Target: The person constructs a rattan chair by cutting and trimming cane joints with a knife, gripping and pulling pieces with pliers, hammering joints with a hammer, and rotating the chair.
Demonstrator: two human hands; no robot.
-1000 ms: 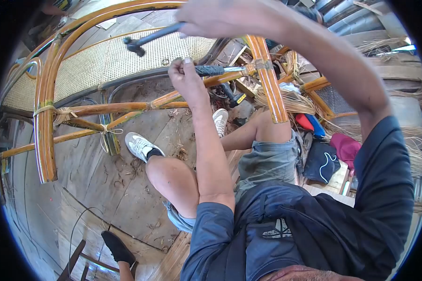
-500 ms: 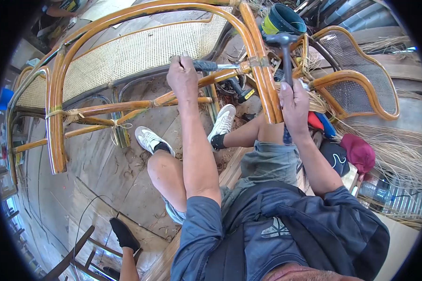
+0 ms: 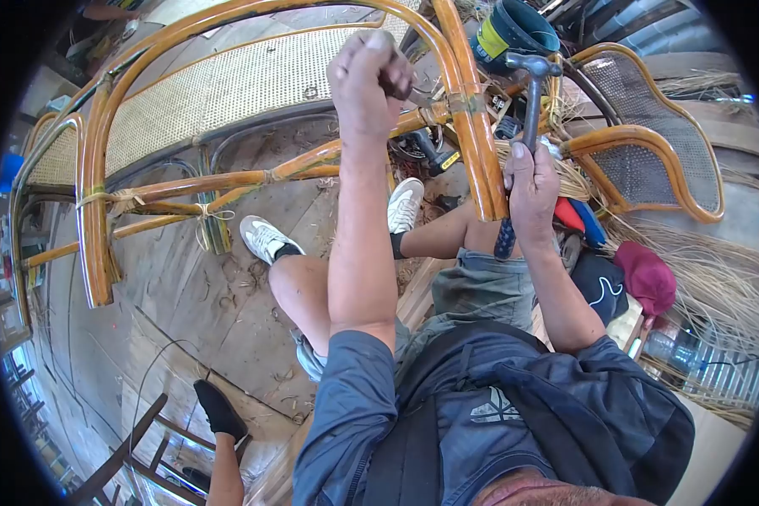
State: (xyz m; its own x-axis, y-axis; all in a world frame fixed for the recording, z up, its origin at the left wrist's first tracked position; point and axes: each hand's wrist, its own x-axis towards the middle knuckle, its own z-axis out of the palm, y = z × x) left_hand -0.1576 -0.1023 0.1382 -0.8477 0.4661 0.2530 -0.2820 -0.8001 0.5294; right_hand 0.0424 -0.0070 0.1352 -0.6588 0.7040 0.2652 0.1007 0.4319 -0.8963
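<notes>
My right hand (image 3: pixel 533 196) is closed round the handle of a hammer (image 3: pixel 533 101), whose metal head points up and away. My left hand (image 3: pixel 365 80) is raised, its fingers curled round the dark handle of a tool whose metal blade (image 3: pixel 422 98) reaches toward the rattan frame joint; most of the handle is hidden by the hand. The glossy rattan frame (image 3: pixel 479 152) passes between my hands, with binding wrapped round its joint (image 3: pixel 462 103). Light woven cane (image 3: pixel 219 88) fills the seat beyond.
A dark green bucket (image 3: pixel 514 38) and a power drill (image 3: pixel 434 156) lie beyond the frame. At right are a rattan chair part (image 3: pixel 641 139), a maroon cap (image 3: pixel 645 274) and loose strips (image 3: pixel 708 278). Another person's foot in a black shoe (image 3: pixel 219 411) is at lower left.
My left hand has risen and turned, moving right with its tool. The hammer has shifted slightly right, and the view has moved a little.
</notes>
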